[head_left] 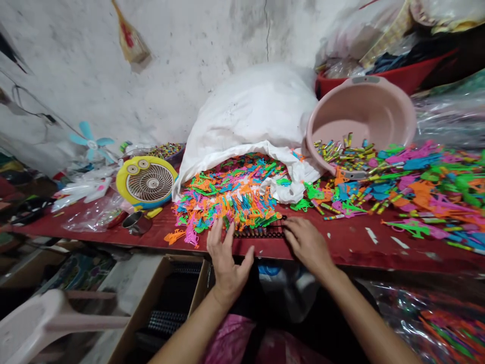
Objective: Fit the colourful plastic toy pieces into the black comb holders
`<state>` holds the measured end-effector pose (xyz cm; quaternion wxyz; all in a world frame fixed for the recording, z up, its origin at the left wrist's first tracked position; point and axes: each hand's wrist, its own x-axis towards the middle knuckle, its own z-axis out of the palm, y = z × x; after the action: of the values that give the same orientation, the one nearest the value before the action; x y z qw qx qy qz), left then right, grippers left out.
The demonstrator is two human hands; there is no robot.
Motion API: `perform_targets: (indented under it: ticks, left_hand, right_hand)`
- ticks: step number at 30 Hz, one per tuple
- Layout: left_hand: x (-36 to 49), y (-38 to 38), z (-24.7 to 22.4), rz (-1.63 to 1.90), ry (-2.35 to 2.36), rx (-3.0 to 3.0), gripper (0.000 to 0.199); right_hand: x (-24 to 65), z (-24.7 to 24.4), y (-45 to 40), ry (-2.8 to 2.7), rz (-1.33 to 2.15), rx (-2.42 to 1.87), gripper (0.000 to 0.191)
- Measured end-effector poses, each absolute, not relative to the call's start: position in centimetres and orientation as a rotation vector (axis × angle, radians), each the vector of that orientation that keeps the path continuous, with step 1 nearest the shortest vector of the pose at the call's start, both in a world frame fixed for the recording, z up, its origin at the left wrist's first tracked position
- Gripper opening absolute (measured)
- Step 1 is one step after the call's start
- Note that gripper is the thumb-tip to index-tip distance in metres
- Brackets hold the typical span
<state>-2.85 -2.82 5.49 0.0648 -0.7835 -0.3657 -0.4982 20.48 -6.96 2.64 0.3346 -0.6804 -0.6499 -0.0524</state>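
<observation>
My left hand (229, 265) is held over the table's front edge with thumb and fingers spread. Its fingertips are beside the near side of a heap of small plastic toy pieces (227, 187) in orange, green, pink and blue. My right hand (307, 246) has its thumb and fingers closed at the right end of a black rack (265, 232) with a row of slots. Several colourful pieces stand lined up along the rack, and part of it is hidden behind my left hand. The heap spills from a large white sack (257, 106).
A pink basin (364, 106) is tipped over printed tubes (346, 151) at the right, with more toy pieces (428, 187) alongside. On the left are a yellow fan (149, 183) and metal cup (137, 223). Below the red table (341, 237) are an open carton (151, 303) and plastic stool (41, 323).
</observation>
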Motion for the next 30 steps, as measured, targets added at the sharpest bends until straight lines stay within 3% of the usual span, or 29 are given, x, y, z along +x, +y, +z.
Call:
perform_targets:
  ticks: [6, 9, 15, 19, 25, 30]
  left_hand:
    - [-0.6, -2.9, 3.8, -1.301, -1.247, -2.380, 0.100]
    - [0.1, -2.6, 4.5, -1.297, -1.271, -2.356, 0.103]
    - [-1.1, -1.4, 5.5, -1.416, -1.179, -2.356, 0.049]
    - [-2.1, -0.4, 6.3, -1.525, -1.213, -2.391, 0.029]
    - [-1.8, -0.2, 6.4, -1.541, -1.264, -2.366, 0.022]
    - [-1.7, -0.4, 5.9, -1.512, -1.255, -2.353, 0.025]
  right_hand:
    - [15.2, 1.0, -7.4, -1.862, -0.254, -1.868, 0.025]
    - [13.5, 1.1, -8.7, -1.890, -0.286, -1.808, 0.019]
    - [12.0, 0.8, -9.6, -1.877, -0.394, -1.791, 0.022]
    - [12.2, 0.2, -9.5, -1.896, -0.431, -1.762, 0.020]
    - [12.6, 0.7, -9.5, -1.882, -0.291, -1.786, 0.018]
    - [13.1, 2.8, -7.8, -1.659, -0.127, -1.591, 0.028]
